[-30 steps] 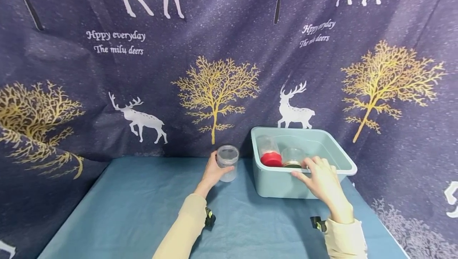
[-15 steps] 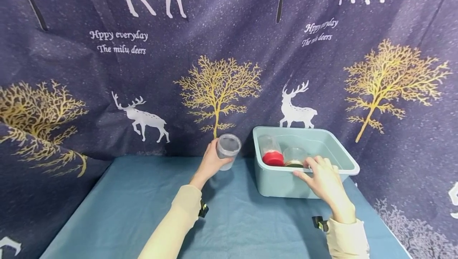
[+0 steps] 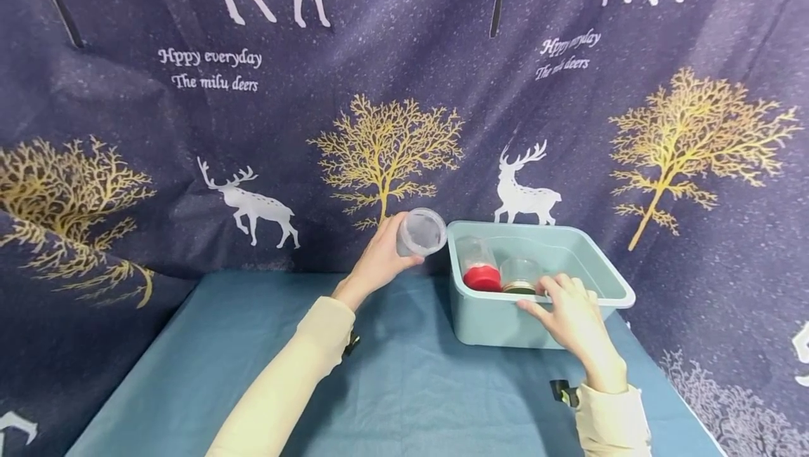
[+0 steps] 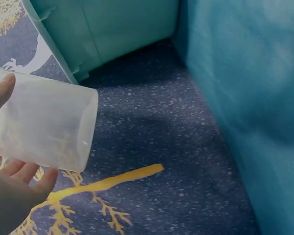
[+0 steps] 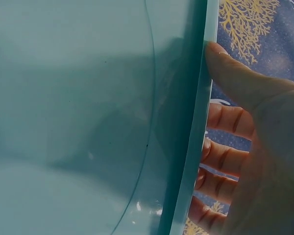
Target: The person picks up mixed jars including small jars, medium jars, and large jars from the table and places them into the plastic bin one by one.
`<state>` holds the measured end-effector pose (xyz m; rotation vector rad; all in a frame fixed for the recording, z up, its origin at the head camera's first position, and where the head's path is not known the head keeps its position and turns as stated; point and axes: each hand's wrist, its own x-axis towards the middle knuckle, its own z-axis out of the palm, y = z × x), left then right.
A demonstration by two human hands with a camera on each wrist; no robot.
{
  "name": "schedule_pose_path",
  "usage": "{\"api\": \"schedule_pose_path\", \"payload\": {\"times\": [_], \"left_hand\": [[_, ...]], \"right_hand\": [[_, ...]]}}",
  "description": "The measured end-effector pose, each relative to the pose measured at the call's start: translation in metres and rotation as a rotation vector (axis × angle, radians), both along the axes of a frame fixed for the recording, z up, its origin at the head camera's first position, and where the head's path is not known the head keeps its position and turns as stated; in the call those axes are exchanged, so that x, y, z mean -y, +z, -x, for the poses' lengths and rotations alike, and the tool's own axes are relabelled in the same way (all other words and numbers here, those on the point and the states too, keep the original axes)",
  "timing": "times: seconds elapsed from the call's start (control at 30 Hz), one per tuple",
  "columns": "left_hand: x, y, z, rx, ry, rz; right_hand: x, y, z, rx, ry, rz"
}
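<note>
My left hand grips a clear plastic jar above the table, close to the left rim of a light teal plastic bin. The jar is tilted, its round end facing the head camera. In the left wrist view, thumb and fingers lie on opposite sides of the jar. My right hand holds the bin's front rim, thumb outside and fingers over the edge. Inside the bin are a clear jar with a red lid and a clear jar with a dark green lid.
A blue cloth covers the table. Behind it hangs a dark curtain printed with deer and golden trees. The bin stands at the table's back right, near the curtain.
My left hand has lifted the clear jar from the table, tilting it and carrying it up and right towards the bin. The right hand stays at the bin's rim.
</note>
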<state>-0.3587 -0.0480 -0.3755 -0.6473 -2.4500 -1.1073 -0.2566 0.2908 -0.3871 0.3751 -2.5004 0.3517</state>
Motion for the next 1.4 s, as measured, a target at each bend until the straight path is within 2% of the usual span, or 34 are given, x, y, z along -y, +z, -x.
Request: {"api": "schedule_pose_path", "payload": {"times": [0.43, 0.57, 0.87, 1.17, 1.4], "left_hand": [[-0.015, 0.018, 0.011, -0.103, -0.080, 0.110], [-0.022, 0.025, 0.013, -0.147, -0.103, 0.189], [-0.040, 0.045, 0.017, -0.145, -0.165, 0.336], [-0.062, 0.058, 0.019, -0.357, -0.230, 0.561], [-0.080, 0.064, 0.018, -0.378, -0.281, 0.626]], "right_hand": [[-0.001, -0.002, 0.000, 0.003, -0.001, 0.005], [-0.001, -0.002, 0.000, 0.003, 0.005, 0.006], [-0.003, -0.003, 0.003, 0.003, 0.005, -0.002], [-0.002, -0.003, 0.003, -0.001, 0.008, -0.004], [-0.003, -0.003, 0.004, -0.005, 0.008, 0.000]]}}
